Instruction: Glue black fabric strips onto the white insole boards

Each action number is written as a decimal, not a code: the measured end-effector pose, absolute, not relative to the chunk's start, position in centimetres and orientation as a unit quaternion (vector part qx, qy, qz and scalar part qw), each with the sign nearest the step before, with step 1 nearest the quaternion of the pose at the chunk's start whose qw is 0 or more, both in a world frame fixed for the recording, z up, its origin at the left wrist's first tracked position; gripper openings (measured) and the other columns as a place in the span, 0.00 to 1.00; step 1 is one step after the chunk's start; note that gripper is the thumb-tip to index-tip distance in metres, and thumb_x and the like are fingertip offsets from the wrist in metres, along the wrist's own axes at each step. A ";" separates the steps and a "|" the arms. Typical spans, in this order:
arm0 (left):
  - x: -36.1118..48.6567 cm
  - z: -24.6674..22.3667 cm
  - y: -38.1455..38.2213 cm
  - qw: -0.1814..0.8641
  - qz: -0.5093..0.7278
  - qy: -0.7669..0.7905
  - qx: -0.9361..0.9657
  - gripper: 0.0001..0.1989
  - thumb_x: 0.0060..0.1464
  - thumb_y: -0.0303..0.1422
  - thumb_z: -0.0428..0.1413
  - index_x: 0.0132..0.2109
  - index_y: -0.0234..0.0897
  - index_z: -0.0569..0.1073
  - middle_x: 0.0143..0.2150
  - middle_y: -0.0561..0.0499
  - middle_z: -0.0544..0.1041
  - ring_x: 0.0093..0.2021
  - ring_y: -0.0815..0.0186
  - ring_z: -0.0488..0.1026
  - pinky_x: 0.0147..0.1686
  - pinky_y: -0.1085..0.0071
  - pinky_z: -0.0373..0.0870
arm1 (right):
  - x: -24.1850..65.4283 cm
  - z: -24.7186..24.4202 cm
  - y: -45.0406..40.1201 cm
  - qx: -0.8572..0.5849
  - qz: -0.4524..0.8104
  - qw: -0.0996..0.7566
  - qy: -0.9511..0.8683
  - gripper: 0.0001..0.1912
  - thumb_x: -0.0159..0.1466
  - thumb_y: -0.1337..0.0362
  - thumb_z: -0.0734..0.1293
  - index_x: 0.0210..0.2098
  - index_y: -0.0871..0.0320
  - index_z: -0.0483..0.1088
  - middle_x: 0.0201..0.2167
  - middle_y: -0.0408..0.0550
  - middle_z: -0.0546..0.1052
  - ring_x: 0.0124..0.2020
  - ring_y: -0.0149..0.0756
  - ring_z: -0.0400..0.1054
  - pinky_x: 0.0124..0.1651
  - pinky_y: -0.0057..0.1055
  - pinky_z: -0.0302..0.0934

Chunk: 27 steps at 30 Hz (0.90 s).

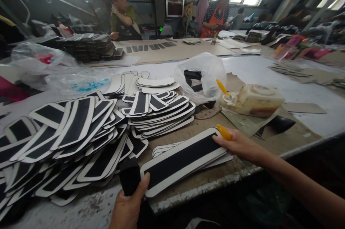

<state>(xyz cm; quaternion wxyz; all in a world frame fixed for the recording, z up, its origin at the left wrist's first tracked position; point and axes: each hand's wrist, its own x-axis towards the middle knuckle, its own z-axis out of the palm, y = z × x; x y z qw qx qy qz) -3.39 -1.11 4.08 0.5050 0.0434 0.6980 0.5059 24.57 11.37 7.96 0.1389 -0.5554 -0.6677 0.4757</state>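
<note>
My left hand [129, 204] grips a black strip [129, 173], its thumb at the near left end of a long white-edged black panel [183, 162]. At the panel's far right end, my right hand [233, 141] has its fingers on the edge and also holds a yellow-handled tool [224, 132]. The panel is tilted over a few pale pieces [164, 149] on the brown board. Beyond it is a stack of similar panels [164, 116], with a large loose pile [72, 132] to the left.
A cloudy plastic container [258, 99] with a yellow-handled brush [222, 87] stands at the right of the board. Behind the stack lies a clear bag [202, 74] with black pieces. The table's front edge [205, 189] runs below the panel. Several people are at work across the tables.
</note>
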 end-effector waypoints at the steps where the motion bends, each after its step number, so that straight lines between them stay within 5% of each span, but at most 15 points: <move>1: -3.5 3.9 -1.2 0.505 0.503 0.700 0.045 0.24 0.31 0.41 0.69 0.36 0.32 0.76 0.21 0.54 0.77 0.28 0.62 0.75 0.31 0.70 0.72 | 24.3 8.2 11.4 -0.557 0.449 0.138 -0.685 0.16 0.60 0.52 0.62 0.24 0.55 0.58 0.20 0.37 0.59 0.21 0.27 0.53 0.22 0.25 0.50; 9: -4.2 2.2 -1.7 0.487 0.496 0.718 0.036 0.23 0.32 0.40 0.68 0.38 0.32 0.77 0.30 0.47 0.81 0.38 0.54 0.77 0.41 0.62 0.71 | 23.0 8.3 11.1 -0.552 0.327 0.137 -0.755 0.16 0.60 0.55 0.61 0.20 0.54 0.56 0.18 0.37 0.59 0.20 0.28 0.53 0.24 0.27 0.49; 15: -4.2 2.0 -1.8 0.466 0.487 0.738 0.034 0.24 0.31 0.42 0.68 0.36 0.32 0.77 0.22 0.51 0.78 0.29 0.58 0.76 0.32 0.66 0.72 | 22.9 7.7 10.7 -0.545 0.286 0.170 -0.769 0.17 0.59 0.56 0.62 0.19 0.54 0.54 0.17 0.37 0.58 0.19 0.28 0.52 0.24 0.27 0.49; 22: -4.0 1.9 -2.0 0.469 0.497 0.730 0.014 0.19 0.39 0.35 0.66 0.40 0.34 0.77 0.30 0.48 0.81 0.39 0.54 0.77 0.49 0.56 0.69 | 22.9 8.4 10.4 -0.552 0.314 0.168 -0.754 0.17 0.59 0.53 0.61 0.19 0.54 0.55 0.18 0.38 0.57 0.20 0.29 0.52 0.24 0.28 0.48; 27: -3.8 3.2 -1.6 0.509 0.508 0.695 -0.017 0.13 0.45 0.27 0.62 0.41 0.31 0.76 0.30 0.46 0.81 0.38 0.55 0.78 0.47 0.59 0.73 | 24.3 8.3 10.6 -0.524 0.429 0.138 -0.722 0.18 0.62 0.52 0.60 0.22 0.56 0.58 0.21 0.38 0.58 0.21 0.27 0.51 0.24 0.26 0.49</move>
